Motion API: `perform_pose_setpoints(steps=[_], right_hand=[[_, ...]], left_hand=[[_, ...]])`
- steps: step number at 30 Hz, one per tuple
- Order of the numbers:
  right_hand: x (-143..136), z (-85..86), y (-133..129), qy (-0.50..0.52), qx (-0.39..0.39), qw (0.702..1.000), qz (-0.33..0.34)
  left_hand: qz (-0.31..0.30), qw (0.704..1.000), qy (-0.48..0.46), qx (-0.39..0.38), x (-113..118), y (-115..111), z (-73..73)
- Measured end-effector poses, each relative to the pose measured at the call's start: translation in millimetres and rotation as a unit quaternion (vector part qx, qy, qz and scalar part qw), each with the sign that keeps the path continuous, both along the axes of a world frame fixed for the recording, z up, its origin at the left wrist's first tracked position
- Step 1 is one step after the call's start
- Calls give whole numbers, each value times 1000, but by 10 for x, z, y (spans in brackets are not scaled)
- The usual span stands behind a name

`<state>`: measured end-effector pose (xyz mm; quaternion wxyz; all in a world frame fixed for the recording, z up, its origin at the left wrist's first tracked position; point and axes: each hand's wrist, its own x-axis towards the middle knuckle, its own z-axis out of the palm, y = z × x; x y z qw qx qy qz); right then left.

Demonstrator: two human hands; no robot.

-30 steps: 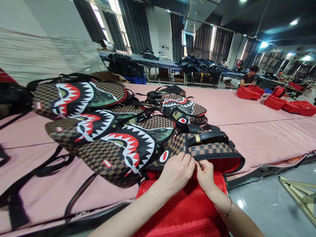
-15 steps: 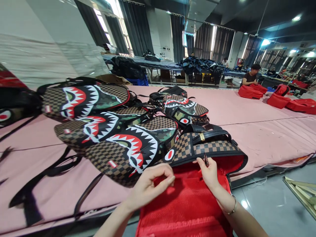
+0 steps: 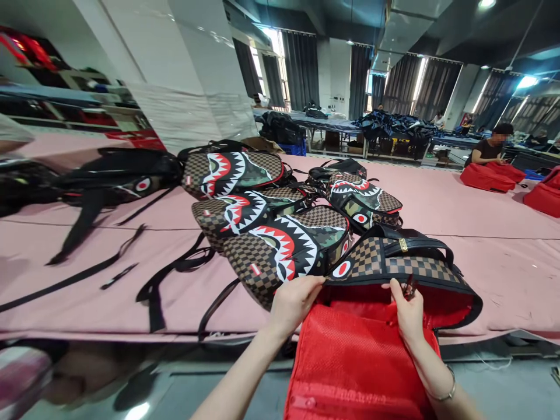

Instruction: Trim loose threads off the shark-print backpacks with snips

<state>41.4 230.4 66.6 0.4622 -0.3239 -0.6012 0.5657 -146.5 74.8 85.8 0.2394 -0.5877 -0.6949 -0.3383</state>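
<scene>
An open checkered backpack (image 3: 367,259) with a red lining (image 3: 350,350) hangs over the table's front edge, its lining towards me. My left hand (image 3: 295,303) pinches the black-trimmed rim at the bag's left corner. Further right, my right hand (image 3: 406,300) has its fingers closed at the same rim, with a small dark tool (image 3: 410,287) held in it. A black handle (image 3: 420,244) with a gold tag lies on top of the bag. Just behind and left, a shark-mouth backpack (image 3: 258,259) lies on the pink table (image 3: 437,198).
More shark-mouth backpacks (image 3: 258,166) lie behind, and dark bags (image 3: 118,175) at the left. Loose black straps (image 3: 153,291) cross the front left. A wrapped pillar (image 3: 192,111) stands behind. Far right, a person (image 3: 487,149) sits behind red bags (image 3: 487,177).
The view has swung left. My left hand, earlier hovering over the red lining, now grips the bag's rim at the left corner. My right hand stays at the rim.
</scene>
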Motion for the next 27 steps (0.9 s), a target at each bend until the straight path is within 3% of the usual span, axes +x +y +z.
perform_pose_setpoints(steps=[4,9,14,21,27], right_hand=[[-59,166,-21,21,-51,994,89],[-315,303,-147,-46,-19,976,213],[-479,176,-228,-64,31,979,189],[-460,134,-287,-2,25,980,196],[-473,130,-289,-17,38,980,192]], left_hand=[[17,995,101,15,180,0,94],[-10,982,189,-12,319,-19,300],[-18,983,181,-27,308,-54,320],[-65,997,11,-28,224,-8,307],[-6,993,73,-91,275,84,396]])
